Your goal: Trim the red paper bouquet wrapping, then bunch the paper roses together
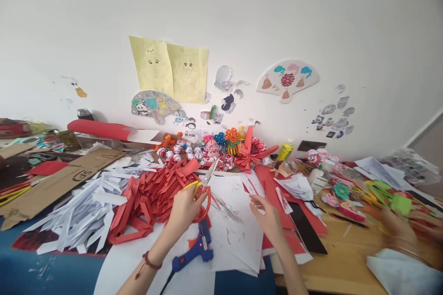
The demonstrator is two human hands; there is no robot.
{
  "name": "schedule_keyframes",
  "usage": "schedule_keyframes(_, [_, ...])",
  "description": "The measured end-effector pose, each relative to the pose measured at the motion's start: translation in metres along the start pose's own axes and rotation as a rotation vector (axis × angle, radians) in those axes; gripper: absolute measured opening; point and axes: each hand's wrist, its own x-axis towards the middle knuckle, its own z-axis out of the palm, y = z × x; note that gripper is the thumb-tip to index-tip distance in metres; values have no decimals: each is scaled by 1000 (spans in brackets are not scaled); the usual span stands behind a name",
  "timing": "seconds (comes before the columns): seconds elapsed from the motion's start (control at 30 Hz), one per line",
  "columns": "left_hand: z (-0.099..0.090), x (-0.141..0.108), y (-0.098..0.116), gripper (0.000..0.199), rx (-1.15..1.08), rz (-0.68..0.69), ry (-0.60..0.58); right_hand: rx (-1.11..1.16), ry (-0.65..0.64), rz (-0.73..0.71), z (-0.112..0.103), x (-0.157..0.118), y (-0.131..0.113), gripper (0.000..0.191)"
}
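My left hand (183, 214) is closed around a pair of scissors (210, 173) with yellow and red handles, blades pointing up and away. Over the right edge of some white paper sheets (242, 242), my right hand (269, 217) hovers with its fingers apart and nothing visible in them. Thin shiny strips (226, 207) and small red scraps lie on the sheets between my hands. Below my left hand rests a blue glue gun (194, 254) with a small red light. Folded red paper strips (147, 198) are heaped left of the scissors.
White paper strips (83, 203) and flattened cardboard (58, 184) spread to the left. Paper flowers (231, 136) and a large red bow (251, 152) stand along the wall. Red sheets (277, 193) lie right, where another person's hands (398, 226) handle something green.
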Motion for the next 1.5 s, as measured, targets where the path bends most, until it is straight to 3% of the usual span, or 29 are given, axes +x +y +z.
schedule_keyframes(0.13, [-9, -10, -18, 32, 34, -74, 3, -209, -202, -96, 39, 10, -19, 34])
schedule_keyframes(0.37, [-31, -39, -42, 37, 7, -204, -33, -509, -420, -161, 96, 36, -51, 53])
schedule_keyframes(0.47, [-35, -52, -50, 39, -44, -248, -24, -712, -475, -152, 122, 56, -67, 59])
schedule_keyframes(0.6, [-35, -66, -63, 38, -89, -276, 14, -816, -492, -102, 146, 72, -81, 54])
schedule_keyframes(0.83, [-31, -86, -85, 48, -119, -282, 17, -922, -540, -21, 151, 73, -92, 37])
schedule_keyframes(0.97, [-31, -92, -88, 49, -122, -279, -26, -968, -551, -42, 153, 68, -91, 31])
schedule_keyframes(1.13, [-34, -99, -94, 47, -70, -261, 12, -1000, -557, -92, 149, 63, -80, 28])
schedule_keyframes(1.5, [-41, -107, -94, 30, 70, -149, 113, -843, -512, -106, 127, 62, -64, 16])
